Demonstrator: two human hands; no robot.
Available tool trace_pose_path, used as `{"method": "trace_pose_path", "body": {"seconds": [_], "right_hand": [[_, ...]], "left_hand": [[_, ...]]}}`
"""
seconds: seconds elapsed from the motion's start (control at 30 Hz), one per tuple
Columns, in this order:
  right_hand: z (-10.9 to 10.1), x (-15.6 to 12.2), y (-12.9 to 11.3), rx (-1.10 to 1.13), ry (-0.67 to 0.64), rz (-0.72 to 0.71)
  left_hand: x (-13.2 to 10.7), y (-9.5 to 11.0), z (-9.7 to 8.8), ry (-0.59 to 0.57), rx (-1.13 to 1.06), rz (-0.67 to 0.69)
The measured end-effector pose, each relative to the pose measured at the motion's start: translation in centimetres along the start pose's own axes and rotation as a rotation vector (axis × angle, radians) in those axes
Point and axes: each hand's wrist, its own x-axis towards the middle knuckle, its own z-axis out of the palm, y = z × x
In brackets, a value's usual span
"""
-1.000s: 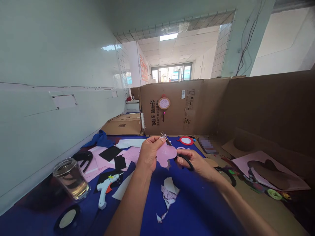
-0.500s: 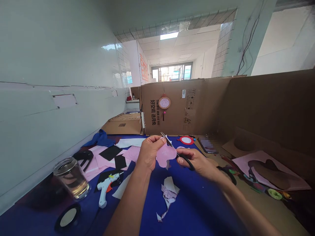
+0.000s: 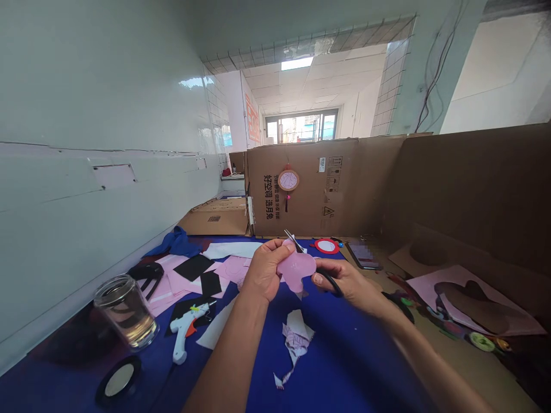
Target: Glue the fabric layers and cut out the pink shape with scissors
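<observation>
My left hand (image 3: 267,268) pinches a pink cut-out (image 3: 297,268) with rounded lobes, thumb on top near its upper left edge. In my right hand (image 3: 340,279) is a pair of black-handled scissors (image 3: 329,282). Their metal tips show past the top of the pink piece, and part of the blades is hidden behind it. Below both hands, crumpled patterned scraps (image 3: 297,338) lie on the blue table cover (image 3: 331,367).
To the left stand a glass of liquid (image 3: 127,312), a white glue gun (image 3: 185,332) and a round black-rimmed disc (image 3: 119,380). Pink and black sheets (image 3: 193,267) lie behind them. A red-rimmed round ornament (image 3: 326,246) and a phone (image 3: 364,255) are at the back right, before a cardboard wall (image 3: 365,189).
The pink piece has shifted slightly right and turned in my left hand. More of the scissor blades is now covered by it. My right hand has moved a little right.
</observation>
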Motion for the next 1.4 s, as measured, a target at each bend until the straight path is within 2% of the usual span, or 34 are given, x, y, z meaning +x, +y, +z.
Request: {"method": "trace_pose_path", "body": {"seconds": [0.7, 1.03, 1.4], "right_hand": [[-0.5, -0.5, -0.3, 0.045, -0.077, 0.017], [-0.5, -0.8, -0.4, 0.009, -0.019, 0.073], [-0.5, -1.1, -0.5, 0.020, -0.017, 0.100]], "left_hand": [[-0.4, 0.4, 0.0, -0.005, 0.076, 0.012], [-0.2, 0.7, -0.8, -0.041, 0.121, -0.011], [0.0, 0.5, -1.5, -0.096, 0.149, -0.007]]}}
